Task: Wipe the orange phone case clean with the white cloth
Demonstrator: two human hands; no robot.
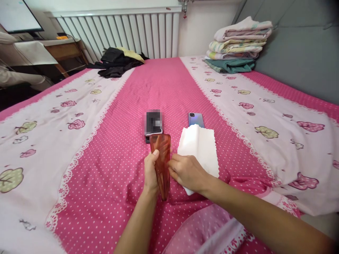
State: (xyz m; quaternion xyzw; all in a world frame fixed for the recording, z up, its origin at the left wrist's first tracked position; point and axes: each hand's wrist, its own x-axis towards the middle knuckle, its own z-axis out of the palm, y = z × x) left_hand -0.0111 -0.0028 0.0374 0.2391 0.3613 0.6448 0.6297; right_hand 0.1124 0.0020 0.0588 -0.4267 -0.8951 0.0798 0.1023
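Note:
My left hand [151,173] is closed around a translucent reddish-brown phone case [162,158], its thumb lying across the near side. The case is held upright and tilted, its narrow edge turned partly towards me. At its right edge, the curled fingers of my right hand [188,172] pinch the rim; their tips are partly hidden. Under and beyond that hand lies a white cloth [206,148] with a zigzag edge. A blue-violet phone [195,119] sticks out from beneath the cloth's far end. Behind the case sits a dark, partly blurred flat object [153,121].
A pink dotted bedsheet [156,81] covers the bed. Black and yellow clothes [119,60] lie at the far left, and folded bedding [238,44] is stacked at the far right by a grey headboard [299,46]. A white radiator [119,33] stands behind.

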